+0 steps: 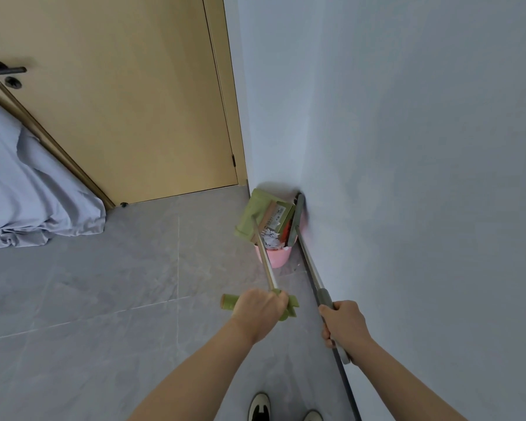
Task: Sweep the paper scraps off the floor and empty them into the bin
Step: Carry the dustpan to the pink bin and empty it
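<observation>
A pink bin (pixel 275 256) stands on the grey floor in the corner by the white wall. White paper scraps (pixel 271 238) and a cardboard box lie inside it. A green dustpan (pixel 252 215) is tilted over the bin's left rim on a long metal shaft. My left hand (pixel 260 309) grips the green handle at the shaft's near end. My right hand (pixel 345 325) grips the grey broom handle (pixel 312 268), which runs along the wall. The broom head (pixel 296 218) hangs at the bin's right rim.
A closed tan door (pixel 128 95) with a dark lever fills the far left wall. A bed with grey-blue sheets (pixel 28 192) reaches in from the left. My shoes (pixel 260 407) show at the bottom edge. The white wall (pixel 422 177) runs close on the right.
</observation>
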The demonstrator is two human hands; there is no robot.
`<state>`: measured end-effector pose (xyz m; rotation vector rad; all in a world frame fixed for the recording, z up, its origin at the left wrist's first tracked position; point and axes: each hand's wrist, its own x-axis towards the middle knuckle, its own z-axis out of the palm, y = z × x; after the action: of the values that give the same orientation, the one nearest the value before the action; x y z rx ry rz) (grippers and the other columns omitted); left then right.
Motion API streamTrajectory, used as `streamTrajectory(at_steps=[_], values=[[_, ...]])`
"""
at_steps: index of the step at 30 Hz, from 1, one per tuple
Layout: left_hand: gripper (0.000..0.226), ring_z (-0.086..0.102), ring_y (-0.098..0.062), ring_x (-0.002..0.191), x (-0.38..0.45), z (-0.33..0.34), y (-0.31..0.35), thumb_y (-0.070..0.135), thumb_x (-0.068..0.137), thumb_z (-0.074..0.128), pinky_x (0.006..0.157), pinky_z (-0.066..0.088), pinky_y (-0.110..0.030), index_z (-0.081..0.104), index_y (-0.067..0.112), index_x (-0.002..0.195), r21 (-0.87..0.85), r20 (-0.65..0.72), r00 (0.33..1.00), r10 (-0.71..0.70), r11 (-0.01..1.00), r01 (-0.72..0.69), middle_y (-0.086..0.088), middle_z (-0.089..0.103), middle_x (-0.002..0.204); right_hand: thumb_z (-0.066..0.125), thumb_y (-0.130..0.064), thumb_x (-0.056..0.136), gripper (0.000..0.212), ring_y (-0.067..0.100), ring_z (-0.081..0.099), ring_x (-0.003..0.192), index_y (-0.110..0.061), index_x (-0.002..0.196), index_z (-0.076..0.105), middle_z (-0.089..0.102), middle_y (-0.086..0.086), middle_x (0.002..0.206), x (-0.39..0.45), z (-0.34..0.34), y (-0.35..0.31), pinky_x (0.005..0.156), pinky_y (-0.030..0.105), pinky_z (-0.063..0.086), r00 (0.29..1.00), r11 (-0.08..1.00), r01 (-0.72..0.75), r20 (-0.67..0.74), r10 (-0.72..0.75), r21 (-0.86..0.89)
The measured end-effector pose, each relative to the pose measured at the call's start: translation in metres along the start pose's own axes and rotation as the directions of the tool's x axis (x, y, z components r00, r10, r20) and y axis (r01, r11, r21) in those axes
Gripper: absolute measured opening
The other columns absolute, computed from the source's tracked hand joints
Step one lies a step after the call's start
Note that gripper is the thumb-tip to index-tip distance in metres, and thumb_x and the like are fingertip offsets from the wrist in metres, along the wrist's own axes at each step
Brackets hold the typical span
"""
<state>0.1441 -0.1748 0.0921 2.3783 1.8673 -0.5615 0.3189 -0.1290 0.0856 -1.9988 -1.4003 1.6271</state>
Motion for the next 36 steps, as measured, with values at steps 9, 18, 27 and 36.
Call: streamTrajectory(at_steps=[9, 18, 27, 36], values=[[0.03, 0.067, -0.03, 0.078, -0.004, 0.002, -0.002, 0.005, 0.101, 0.035, 0.057, 0.043, -0.034, 0.042, 0.004, 0.13, 0.008, -0.004, 1.0, 0.011, 1.0, -0.011, -0.014, 0.066, 0.098, 0.054, -0.012, 0.097, 0.019, 0.013, 0.05, 0.038, 0.006, 0.097, 0.06, 0.056, 0.013, 0.061, -0.003, 0.001, 0.0, 0.041, 0.023, 0.046, 1.0, 1.0, -0.003, -0.003, 0.003, 0.01], [0.026, 0.067, -0.032, 0.081, 0.005, 0.0, -0.002, 0.005, 0.101, 0.035, 0.057, 0.04, -0.035, 0.046, 0.008, 0.124, -0.035, 0.009, 1.0, -0.009, 0.999, 0.009, -0.012, 0.067, 0.097, 0.053, -0.008, 0.095, 0.018, 0.017, 0.051, 0.041, 0.008, 0.097, 0.06, 0.056, 0.015, 0.061, -0.002, -0.005, 0.0, 0.043, 0.025, 0.046, 1.0, 1.0, -0.014, 0.003, 0.014, 0.025], [0.026, 0.066, -0.03, 0.078, 0.007, 0.008, -0.002, 0.009, 0.1, 0.037, 0.056, 0.038, -0.036, 0.046, 0.01, 0.124, -0.058, 0.007, 1.0, -0.023, 0.998, 0.023, -0.01, 0.067, 0.095, 0.053, -0.01, 0.096, 0.017, 0.015, 0.051, 0.04, 0.006, 0.097, 0.059, 0.056, 0.014, 0.063, -0.003, -0.005, -0.001, 0.041, 0.022, 0.045, 1.0, 1.0, -0.016, 0.001, 0.016, 0.009], [0.026, 0.065, -0.029, 0.076, 0.005, 0.011, -0.002, 0.012, 0.099, 0.038, 0.058, 0.037, -0.034, 0.047, 0.013, 0.124, -0.074, -0.016, 1.0, -0.024, 0.997, 0.023, -0.008, 0.067, 0.094, 0.053, -0.01, 0.096, 0.018, 0.015, 0.051, 0.04, 0.007, 0.097, 0.059, 0.056, 0.014, 0.063, -0.004, -0.004, 0.0, 0.042, 0.023, 0.045, 1.0, 1.0, -0.012, -0.003, 0.012, -0.01]])
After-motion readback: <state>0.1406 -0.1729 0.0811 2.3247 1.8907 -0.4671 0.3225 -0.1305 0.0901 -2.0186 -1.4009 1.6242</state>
